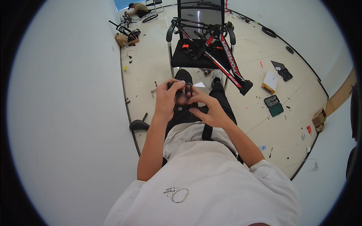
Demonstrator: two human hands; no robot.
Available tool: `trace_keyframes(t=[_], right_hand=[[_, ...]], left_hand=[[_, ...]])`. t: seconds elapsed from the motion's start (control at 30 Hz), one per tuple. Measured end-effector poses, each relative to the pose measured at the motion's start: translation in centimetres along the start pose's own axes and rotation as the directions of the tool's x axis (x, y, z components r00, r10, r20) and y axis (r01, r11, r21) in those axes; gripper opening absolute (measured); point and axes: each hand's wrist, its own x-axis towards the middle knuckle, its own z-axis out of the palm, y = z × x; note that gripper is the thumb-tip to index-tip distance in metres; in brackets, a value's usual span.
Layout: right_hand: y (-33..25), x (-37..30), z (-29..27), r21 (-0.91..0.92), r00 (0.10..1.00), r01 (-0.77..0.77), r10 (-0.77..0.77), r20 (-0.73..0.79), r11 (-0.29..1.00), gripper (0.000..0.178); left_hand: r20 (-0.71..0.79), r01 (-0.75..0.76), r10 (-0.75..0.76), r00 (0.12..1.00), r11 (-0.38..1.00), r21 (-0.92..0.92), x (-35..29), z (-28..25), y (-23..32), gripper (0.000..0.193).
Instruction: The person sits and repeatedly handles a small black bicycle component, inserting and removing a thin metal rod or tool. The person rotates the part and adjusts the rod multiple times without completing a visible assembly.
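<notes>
While the left hand [166, 98] pinches a small black part [191, 90] above the lap [181, 118], the right hand [212, 110] curls half open at its right, hold unclear; this looks like close handling, likely needing a steady left pinch next; farther, a bike frame [229, 55] lies across a chair [181, 60]

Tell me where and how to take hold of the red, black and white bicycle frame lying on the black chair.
Best, I'd judge, come from the chair's front right corner and grip the bicycle frame by its two long tubes, just behind the black front end. The tubes converge there and overhang the seat, so their undersides look reachable.
</notes>
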Motion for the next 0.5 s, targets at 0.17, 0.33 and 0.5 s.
trace_keyframes(t=[0.17, 0.33, 0.5], right_hand=[[1.6, 1.1, -1.9, 0.125, 0.977, -0.201, 0.208, -0.048, 0.972, 0.039], [4.7, 3.7, -5.8, -0.082, 0.990, -0.138, 0.135, -0.048, 0.987, 0.026], [1.2, 7.3, -7.1, 0.181, 0.936, -0.117, 0.169, -0.308, 0.977, 0.037]], left_hand=[[0.023, 0.031, -0.031, 0.999, 1.000, -0.006, -0.7, 1.7, 0.6, 0.013], [0.111, 0.043, -0.051, 0.993, 0.997, 0.071, -0.6, 1.7, -0.2, 0.013], [0.185, 0.048, -0.064, 0.981, 0.995, 0.090, -0.7, 1.4, -0.7, 0.013]])
